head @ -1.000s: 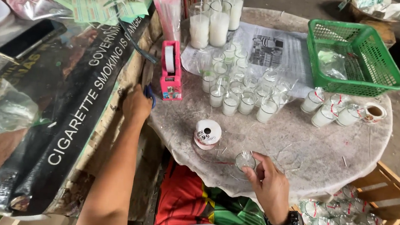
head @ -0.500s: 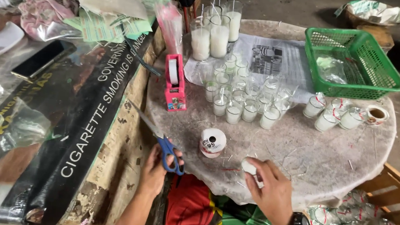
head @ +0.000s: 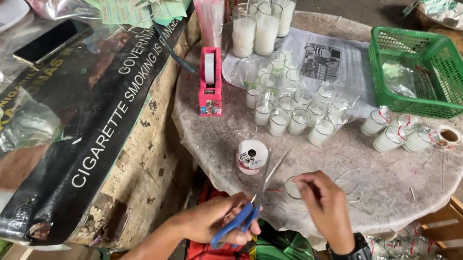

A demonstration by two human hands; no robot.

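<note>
**Cutting Position at the Near Table Edge**

Holding a small glass cup [head: 293, 189] at the near edge of the round table [head: 353, 158], the right hand [head: 329, 204] pinches something at the cup's rim between thumb and fingertips; what it pinches is too small to tell. The cup contains white fill and stands on the table surface directly under those fingertips. A dark watch sits on the right wrist.

The left hand [head: 217, 222] is closed through the blue handles of a pair of scissors [head: 253, 203]. The blades are parted and point up and away from the grip, toward the cup, with the tips just left of it.

Just beyond the blade tips stands a white spool [head: 251, 156] with a red lower rim, upright on the table. Farther from both hands, a group of small filled cups [head: 293, 105] occupies the table centre. To the left of that group stands a pink tape dispenser [head: 210, 83]. Three tall glasses of white fill [head: 264, 23] stand at the far edge. A green plastic basket [head: 426, 72] sits far right of the grip, with three more wrapped cups [head: 395, 134] near it. A black printed sheet [head: 73, 126] covers the surface well left of the left hand, and a dark phone [head: 53, 42] lies on it.
</note>
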